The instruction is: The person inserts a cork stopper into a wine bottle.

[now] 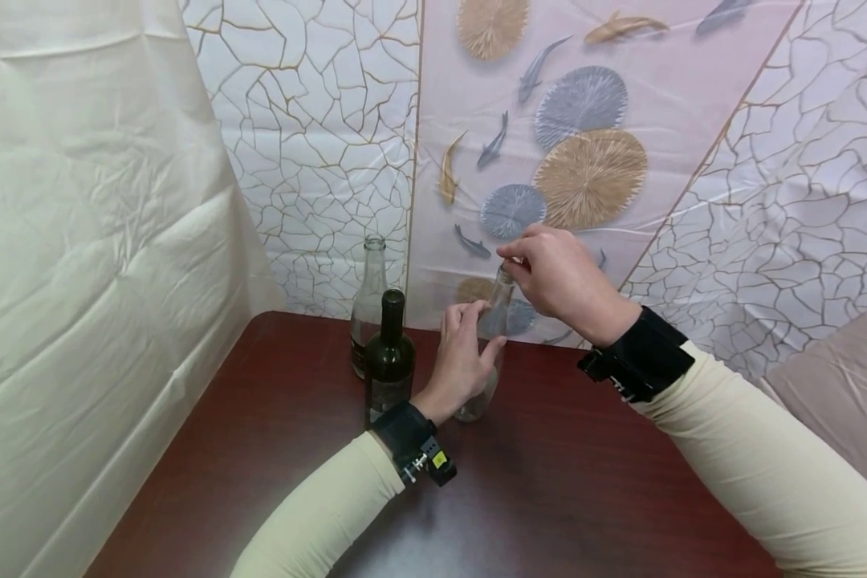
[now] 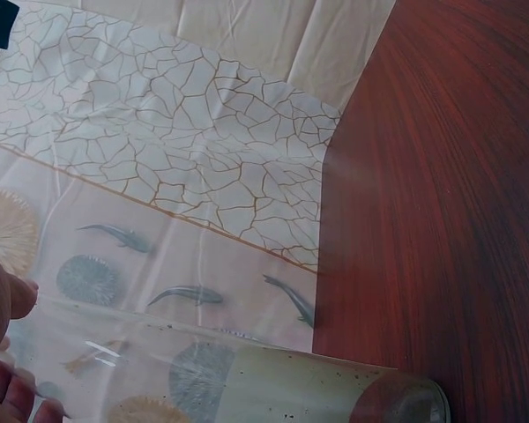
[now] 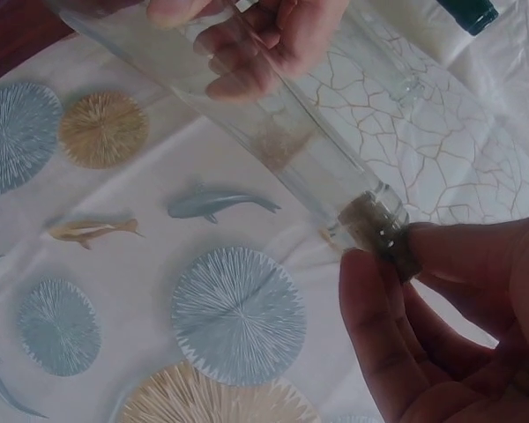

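Observation:
A clear glass bottle [image 1: 474, 408] is tilted near the back edge of the table, its neck leaning right in the head view. My left hand [image 1: 462, 353] grips it around the body, thumb on one side and fingers on the other. In the right wrist view a brownish cork [image 3: 370, 220] sits partly inside the bottle's mouth. The thumb and fingers of my right hand [image 3: 458, 308] pinch the cork's outer end. The left wrist view shows the lower part of the bottle [image 2: 317, 392], see-through and lying across the bottom of the picture.
Just left of my left hand stands a dark green bottle [image 1: 390, 353], close to my wrist strap. Behind it is another clear bottle [image 1: 370, 309] with a dark label. Patterned cloth [image 1: 332, 120] hangs beyond the back edge of the dark red table [image 1: 296, 417].

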Tool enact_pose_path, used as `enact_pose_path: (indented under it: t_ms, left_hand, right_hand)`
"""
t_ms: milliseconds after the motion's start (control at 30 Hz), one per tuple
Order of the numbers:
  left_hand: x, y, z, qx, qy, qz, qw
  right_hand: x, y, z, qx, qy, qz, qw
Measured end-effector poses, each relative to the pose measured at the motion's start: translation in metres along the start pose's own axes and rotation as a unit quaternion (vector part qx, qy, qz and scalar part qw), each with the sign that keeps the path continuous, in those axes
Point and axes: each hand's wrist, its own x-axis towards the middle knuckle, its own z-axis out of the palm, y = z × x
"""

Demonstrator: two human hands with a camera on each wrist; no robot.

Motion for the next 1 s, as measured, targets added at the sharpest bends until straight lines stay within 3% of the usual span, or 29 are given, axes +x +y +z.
enact_pose_path:
  t_ms: [367,567,733,1000]
  left_hand:
    - [-0.002,-0.002,0.002,-0.001,-0.004,-0.001,1.0000]
    - [0.000,-0.003,0.002,0.002,0.000,0.003,1.0000]
    - [0.000,-0.004,0.002,0.003,-0.003,0.000,1.0000]
    - [0.000,-0.004,0.002,-0.002,0.002,0.006,1.0000]
  right_hand:
    - [0.019,-0.010,-0.033,-0.013,-0.037,0.013,0.999]
    - [0.034,-0.013,-0.051,-0.014,-0.114,0.025,0.993]
    - [0.044,-0.013,-0.053,-0.021,-0.163,0.034,0.986]
    - [0.050,-0.013,-0.049,-0.039,-0.170,0.020,0.984]
